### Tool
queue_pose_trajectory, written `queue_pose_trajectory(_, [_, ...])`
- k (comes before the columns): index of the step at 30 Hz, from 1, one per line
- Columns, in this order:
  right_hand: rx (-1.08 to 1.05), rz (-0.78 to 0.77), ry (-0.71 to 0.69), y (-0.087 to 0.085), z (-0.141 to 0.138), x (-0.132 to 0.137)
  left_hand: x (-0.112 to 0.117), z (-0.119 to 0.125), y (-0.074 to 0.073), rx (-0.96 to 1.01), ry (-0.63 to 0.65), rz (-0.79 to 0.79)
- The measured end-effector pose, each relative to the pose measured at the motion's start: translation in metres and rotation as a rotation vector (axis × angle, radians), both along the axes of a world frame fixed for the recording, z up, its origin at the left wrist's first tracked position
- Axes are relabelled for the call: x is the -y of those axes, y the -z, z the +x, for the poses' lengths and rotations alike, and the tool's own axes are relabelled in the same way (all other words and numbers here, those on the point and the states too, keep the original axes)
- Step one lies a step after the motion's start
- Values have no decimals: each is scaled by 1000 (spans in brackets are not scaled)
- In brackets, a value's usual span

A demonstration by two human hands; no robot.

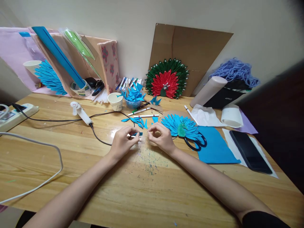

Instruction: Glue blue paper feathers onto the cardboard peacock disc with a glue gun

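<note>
The held strip (140,134) is blue. At one o'clock, the bird (167,83) is red and green; the bench (152,196) is stripy yellow-brown.

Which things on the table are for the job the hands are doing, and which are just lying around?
Probably for the job:
- blue piece in the left hand
- bowl of blue shapes
- blue peacock
- blue sheet
- glue gun

Probably just lying around:
- phone
- purple yarn
- white roll
</note>
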State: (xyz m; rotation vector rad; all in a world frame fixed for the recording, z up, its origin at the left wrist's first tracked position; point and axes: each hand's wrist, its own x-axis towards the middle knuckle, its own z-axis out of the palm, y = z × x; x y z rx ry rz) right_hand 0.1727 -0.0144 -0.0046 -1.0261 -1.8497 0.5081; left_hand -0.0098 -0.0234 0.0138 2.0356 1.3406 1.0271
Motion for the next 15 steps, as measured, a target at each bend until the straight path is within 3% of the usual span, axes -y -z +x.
queue_pose_trajectory(8, [56,72,-110,3,-1,1,3,4,-1,9,123,-36])
queue_pose_trajectory(15, [64,103,-103,-1,-3,2,-1,-1,-2,-17,109,3])
